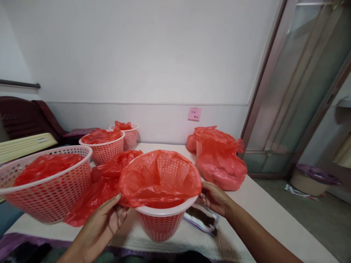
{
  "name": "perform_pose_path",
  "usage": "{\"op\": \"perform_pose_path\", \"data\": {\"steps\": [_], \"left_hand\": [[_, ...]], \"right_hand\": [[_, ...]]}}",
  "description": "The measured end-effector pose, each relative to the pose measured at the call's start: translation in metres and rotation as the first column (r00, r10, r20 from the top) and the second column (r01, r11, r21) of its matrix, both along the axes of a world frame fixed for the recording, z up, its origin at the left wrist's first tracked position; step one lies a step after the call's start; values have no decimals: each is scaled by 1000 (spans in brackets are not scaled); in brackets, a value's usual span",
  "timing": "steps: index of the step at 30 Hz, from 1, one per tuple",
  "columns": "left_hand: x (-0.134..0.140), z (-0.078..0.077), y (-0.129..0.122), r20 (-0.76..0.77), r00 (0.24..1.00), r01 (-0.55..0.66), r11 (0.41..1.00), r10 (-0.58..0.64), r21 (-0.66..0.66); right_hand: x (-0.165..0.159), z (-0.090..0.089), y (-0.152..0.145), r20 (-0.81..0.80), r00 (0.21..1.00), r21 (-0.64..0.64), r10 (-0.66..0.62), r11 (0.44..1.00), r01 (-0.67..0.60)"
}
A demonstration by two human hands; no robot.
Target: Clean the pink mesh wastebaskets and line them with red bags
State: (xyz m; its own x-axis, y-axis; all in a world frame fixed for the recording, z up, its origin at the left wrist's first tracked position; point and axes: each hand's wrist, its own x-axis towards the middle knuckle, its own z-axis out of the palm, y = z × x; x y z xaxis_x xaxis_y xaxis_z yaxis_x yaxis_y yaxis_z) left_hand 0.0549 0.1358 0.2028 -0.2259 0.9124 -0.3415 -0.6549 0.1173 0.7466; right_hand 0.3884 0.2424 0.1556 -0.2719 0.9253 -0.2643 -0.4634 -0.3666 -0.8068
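At the left edge of the tabletop (268,219): a large pink basket (49,201) is seen, with red plastic (52,166) gathered inside it.
Toward the far left corner: two smaller baskets, a nearer one (108,149) and a farther one (130,138), are placed close together, both with red plastic in them.
Loose red bag (101,190): it is spread between the large pink basket and the middle basket.
Left hand (108,221): the left side of the red liner (175,171) is pinched between thumb and fingers; whether the rim is also touched cannot be told.
Middle basket (161,223): it is held near the middle of the near edge, almost upright, with its round mouth facing up; whether its base is touching the tabletop is not clear.
Front rim: it is bare, and the liner's front edge is stretched just above and behind it, from hand to hand. This relation is judged the deciding one; the right hand seems nearer to the rim.
Striped cloth (203,217): it is laid flat, just right of the middle basket.
Right hand (214,199): the right side of the liner appears to be gripped, close beside the rim.
Toward the far right corner: a filled red bag (222,170) is set.
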Motion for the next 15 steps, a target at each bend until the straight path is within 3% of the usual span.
{"op": "perform_pose_path", "data": {"steps": [5,10,15], "left_hand": [[-1,-14,1,49,999,-19,999,21,-39],[5,-9,-7,115,993,-8,999,3,40],[13,-7,-21,66,998,-1,1000,2,-6]], "right_hand": [[-2,-3,0,-36,999,-12,3,1000,-4],[-4,5,-5,-106,991,7,-88,996,89],[-4,13,-17,-148,982,-21,-117,993,116]]}}
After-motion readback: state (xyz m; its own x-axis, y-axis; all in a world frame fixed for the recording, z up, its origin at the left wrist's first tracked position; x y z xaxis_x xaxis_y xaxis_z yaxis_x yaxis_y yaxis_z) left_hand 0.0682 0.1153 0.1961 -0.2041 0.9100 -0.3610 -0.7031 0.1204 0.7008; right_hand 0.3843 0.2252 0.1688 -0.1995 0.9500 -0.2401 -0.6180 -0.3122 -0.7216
